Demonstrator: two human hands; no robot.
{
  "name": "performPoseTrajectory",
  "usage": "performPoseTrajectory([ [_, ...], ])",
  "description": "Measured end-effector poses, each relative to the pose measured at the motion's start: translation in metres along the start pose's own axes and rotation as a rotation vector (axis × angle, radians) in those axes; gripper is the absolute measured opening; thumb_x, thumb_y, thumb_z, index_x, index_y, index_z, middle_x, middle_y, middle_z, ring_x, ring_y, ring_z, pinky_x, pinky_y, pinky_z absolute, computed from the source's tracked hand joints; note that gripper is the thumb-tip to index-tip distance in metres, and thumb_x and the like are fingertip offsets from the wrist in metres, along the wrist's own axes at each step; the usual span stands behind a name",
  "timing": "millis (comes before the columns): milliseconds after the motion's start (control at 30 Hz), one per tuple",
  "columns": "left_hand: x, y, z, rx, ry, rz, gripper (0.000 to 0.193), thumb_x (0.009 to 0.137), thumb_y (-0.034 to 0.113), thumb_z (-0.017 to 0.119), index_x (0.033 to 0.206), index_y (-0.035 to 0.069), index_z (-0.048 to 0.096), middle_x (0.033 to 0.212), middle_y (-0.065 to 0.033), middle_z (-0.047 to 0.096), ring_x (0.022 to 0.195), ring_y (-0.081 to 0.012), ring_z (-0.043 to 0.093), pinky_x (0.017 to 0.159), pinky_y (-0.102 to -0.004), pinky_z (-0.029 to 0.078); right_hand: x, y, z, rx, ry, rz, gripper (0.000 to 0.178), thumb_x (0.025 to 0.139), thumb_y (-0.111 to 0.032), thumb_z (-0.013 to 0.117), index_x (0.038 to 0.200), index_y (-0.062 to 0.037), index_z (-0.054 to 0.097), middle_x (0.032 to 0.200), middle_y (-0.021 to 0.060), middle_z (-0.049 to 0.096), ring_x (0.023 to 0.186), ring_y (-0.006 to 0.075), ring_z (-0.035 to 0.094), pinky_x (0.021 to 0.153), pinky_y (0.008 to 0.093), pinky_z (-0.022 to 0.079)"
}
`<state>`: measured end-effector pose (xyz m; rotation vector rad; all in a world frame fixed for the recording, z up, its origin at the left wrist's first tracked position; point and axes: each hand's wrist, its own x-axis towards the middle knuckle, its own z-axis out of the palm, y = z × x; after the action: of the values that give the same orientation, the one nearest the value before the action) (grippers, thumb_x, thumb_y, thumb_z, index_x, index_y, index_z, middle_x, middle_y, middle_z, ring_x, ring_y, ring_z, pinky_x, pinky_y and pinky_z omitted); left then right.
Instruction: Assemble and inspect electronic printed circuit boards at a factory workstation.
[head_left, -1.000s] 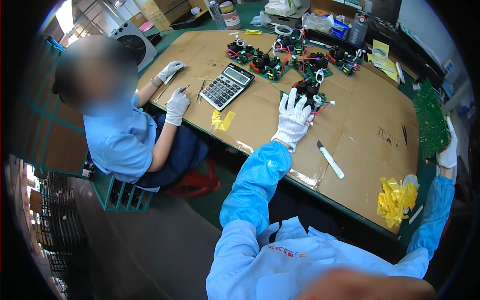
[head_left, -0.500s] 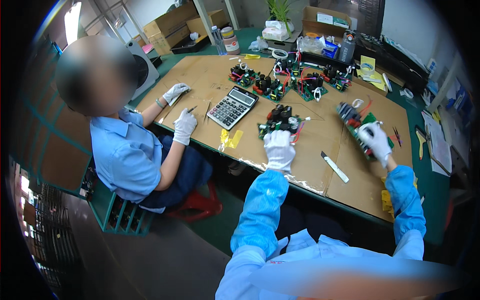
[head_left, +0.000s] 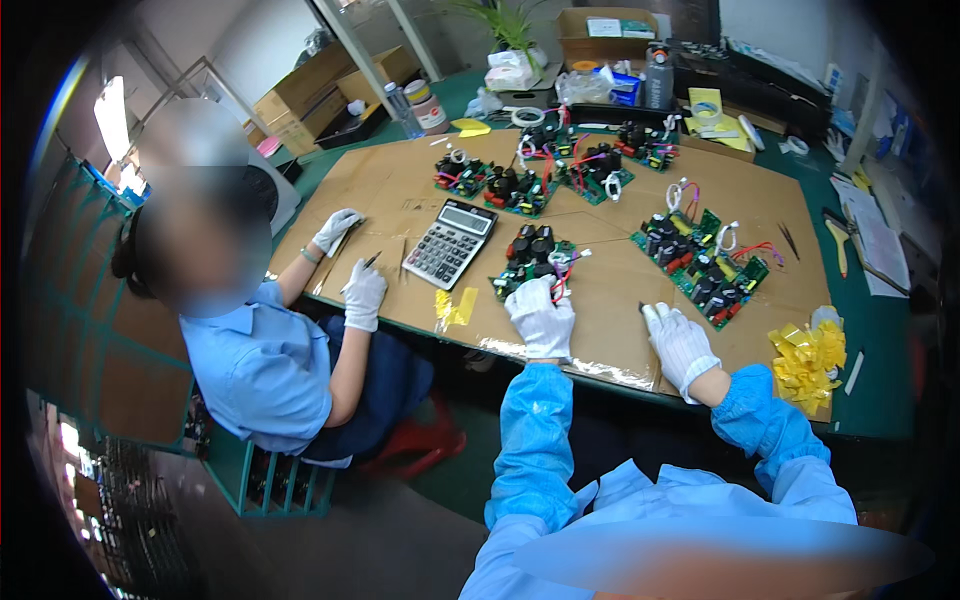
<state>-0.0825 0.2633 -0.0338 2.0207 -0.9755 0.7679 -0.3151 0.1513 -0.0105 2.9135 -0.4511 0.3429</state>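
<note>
One circuit board (head_left: 531, 246) lies at twelve o'clock from our gloved left hand (head_left: 543, 322), whose bent fingers touch its near edge; whether they grip, we cannot tell. Our right hand (head_left: 684, 347) lies half-curled, a dark tip (head_left: 643, 308) at its fingertips, hold hidden; from it, another board (head_left: 720, 288) at one o'clock, crumpled yellow tape (head_left: 805, 362) at three.

Brown cardboard (head_left: 612, 300) on a green table (head_left: 885, 340), beneath circuit boards (head_left: 715, 288), calculator (head_left: 450, 244), yellow scraps (head_left: 803, 366).
</note>
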Motion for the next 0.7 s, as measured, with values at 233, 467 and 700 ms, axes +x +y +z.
performPoseTrajectory([
  [233, -0.004, -0.008, 0.003, -0.013, 0.003, -0.008, 0.021, 0.080, 0.018, 0.068, 0.099, 0.010, 0.065, 0.089, -0.0080, 0.064, 0.091, -0.0283, 0.062, 0.085, -0.0440, 0.042, 0.001, -0.002, -0.016, 0.180, -0.124, 0.135, 0.060, 0.082, 0.000, 0.053, 0.141, 0.0003, 0.042, 0.108, 0.0167, 0.055, 0.096, 0.0328, 0.055, 0.080, 0.0417, 0.051],
  [467, 0.002, 0.005, -0.007, -0.091, 0.037, -0.043, 0.035, 0.085, 0.024, 0.070, 0.113, 0.004, 0.064, 0.097, -0.0139, 0.066, 0.094, -0.0327, 0.063, 0.087, -0.0463, 0.045, -0.028, 0.017, 0.011, 0.492, 0.051, 0.138, 0.055, 0.083, 0.000, 0.051, 0.138, -0.0002, 0.044, 0.105, 0.0227, 0.057, 0.102, 0.0408, 0.055, 0.089, 0.0472, 0.047],
  [700, -0.010, 0.055, -0.027, -0.053, 0.189, 0.356, 0.058, 0.084, 0.029, 0.071, 0.132, 0.003, 0.051, 0.130, -0.0202, 0.052, 0.116, -0.0399, 0.053, 0.097, -0.0503, 0.041, -0.056, 0.040, -0.013, 1.560, -0.022, 0.621, 0.038, 0.093, -0.012, 0.063, 0.129, -0.0018, 0.055, 0.101, 0.0089, 0.061, 0.080, 0.0151, 0.064, 0.064, 0.0259, 0.055],
])
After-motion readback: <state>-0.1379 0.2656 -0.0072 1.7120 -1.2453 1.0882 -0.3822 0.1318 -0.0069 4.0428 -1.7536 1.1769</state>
